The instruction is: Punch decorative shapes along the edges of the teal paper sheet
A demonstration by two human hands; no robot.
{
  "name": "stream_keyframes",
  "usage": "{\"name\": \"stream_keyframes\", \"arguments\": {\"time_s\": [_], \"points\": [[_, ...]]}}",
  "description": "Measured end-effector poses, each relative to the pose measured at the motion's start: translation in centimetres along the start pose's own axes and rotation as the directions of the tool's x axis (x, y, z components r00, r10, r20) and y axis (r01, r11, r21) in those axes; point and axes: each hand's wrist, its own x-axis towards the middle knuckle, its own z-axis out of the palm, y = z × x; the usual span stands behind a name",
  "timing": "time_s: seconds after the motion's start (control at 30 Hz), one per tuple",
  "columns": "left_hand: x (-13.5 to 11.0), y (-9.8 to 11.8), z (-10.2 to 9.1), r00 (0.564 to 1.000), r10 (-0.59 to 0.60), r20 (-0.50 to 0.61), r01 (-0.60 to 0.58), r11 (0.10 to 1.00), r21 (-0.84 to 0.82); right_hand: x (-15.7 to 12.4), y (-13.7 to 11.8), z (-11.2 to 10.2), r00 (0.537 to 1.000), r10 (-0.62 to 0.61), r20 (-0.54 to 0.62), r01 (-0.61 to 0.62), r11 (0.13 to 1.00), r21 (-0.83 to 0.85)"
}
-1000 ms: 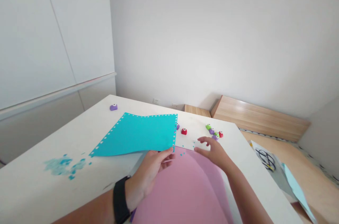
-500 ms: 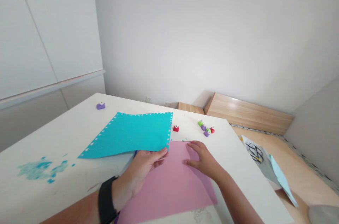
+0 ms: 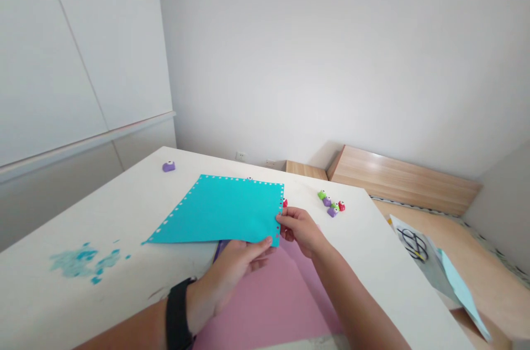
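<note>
A teal sheet of paper (image 3: 226, 212) with small holes punched along its edges is held just above the white table (image 3: 124, 195). My left hand (image 3: 234, 272) pinches its near right corner, thumb on top. My right hand (image 3: 300, 228) grips the sheet's right edge, fingers curled round it. Under both hands a pink sheet (image 3: 273, 306) lies flat on the table. A red punch (image 3: 285, 202) peeks out beside the teal sheet's right edge, just above my right hand.
A cluster of small green, purple and red punches (image 3: 331, 203) sits right of the sheet. One purple punch (image 3: 168, 166) lies at the table's far left. Teal paper bits (image 3: 80, 259) are scattered at left. Papers (image 3: 439, 267) lie off the table's right edge.
My right hand lifted off the pink sheet and took hold of the teal sheet's right edge. The teal sheet shifted slightly right. My left hand kept its hold.
</note>
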Motion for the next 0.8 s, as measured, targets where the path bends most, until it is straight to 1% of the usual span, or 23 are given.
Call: {"name": "stream_keyframes", "arguments": {"time_s": [0.1,0.2,0.23,0.27,0.3,0.33,0.37,0.4,0.43,0.47,0.5,0.57,0.63,0.7,0.8], "points": [[0.3,-0.5,-0.3,0.995,-0.086,-0.041,0.081,0.989,-0.121,-0.1,0.1,-0.2,0.999,-0.029,0.031,0.028,1.0,0.002],[0.5,-0.7,-0.2,0.991,-0.105,-0.086,0.089,0.981,-0.172,-0.5,-0.3,-0.5,0.995,-0.055,0.079,0.057,0.998,-0.031],[0.5,-0.6,-0.1,0.989,-0.095,-0.109,0.077,0.984,-0.159,-0.6,-0.4,-1.0,0.995,-0.067,0.069,0.071,0.996,-0.06],[0.5,-0.5,0.0,0.987,-0.077,-0.139,0.058,0.989,-0.134,-0.7,-0.6,-1.8,0.995,-0.093,0.029,0.095,0.989,-0.111],[0.5,-0.3,0.1,0.984,-0.053,-0.167,0.036,0.994,-0.101,-0.7,-0.7,-2.9,0.989,-0.138,-0.047,0.126,0.973,-0.191],[0.4,-0.1,0.1,0.981,-0.025,-0.195,0.014,0.998,-0.061,-0.8,-0.8,-4.4,0.968,-0.201,-0.151,0.148,0.942,-0.302],[0.3,0.1,0.1,0.975,0.003,-0.22,-0.006,1.0,-0.017,-0.9,-0.8,-6.2,0.92,-0.285,-0.268,0.144,0.884,-0.446],[0.2,0.3,0.1,0.969,0.033,-0.244,-0.026,0.999,0.032,-1.0,-0.7,-8.2,0.844,-0.38,-0.377,0.092,0.797,-0.597],[0.2,0.4,0.0,0.963,0.064,-0.263,-0.043,0.995,0.085,-1.2,-0.6,-10.2,0.767,-0.457,-0.451,-0.017,0.687,-0.726],[0.1,0.4,-0.1,0.956,0.092,-0.278,-0.054,0.989,0.138,-1.4,-0.5,-12.2,0.723,-0.503,-0.474,-0.135,0.57,-0.81],[0.1,0.4,-0.2,0.95,0.116,-0.289,-0.063,0.981,0.186,-1.6,-0.3,-13.9,0.711,-0.51,-0.484,-0.224,0.487,-0.844],[0.2,0.3,-0.4,0.944,0.148,-0.294,-0.077,0.968,0.24,-1.9,0.3,-16.5,0.716,-0.494,-0.494,-0.285,0.439,-0.852],[0.4,0.2,-0.6,0.946,0.155,-0.283,-0.088,0.968,0.237,-1.8,1.1,-17.7,0.731,-0.466,-0.498,-0.295,0.443,-0.847],[0.5,0.2,-0.7,0.95,0.154,-0.271,-0.102,0.975,0.195,-1.5,1.8,-18.0,0.737,-0.449,-0.505,-0.311,0.438,-0.843],[0.4,0.4,-0.7,0.96,0.14,-0.241,-0.12,0.988,0.097,-0.9,2.6,-17.8,0.737,-0.431,-0.522,-0.333,0.441,-0.834]]}}
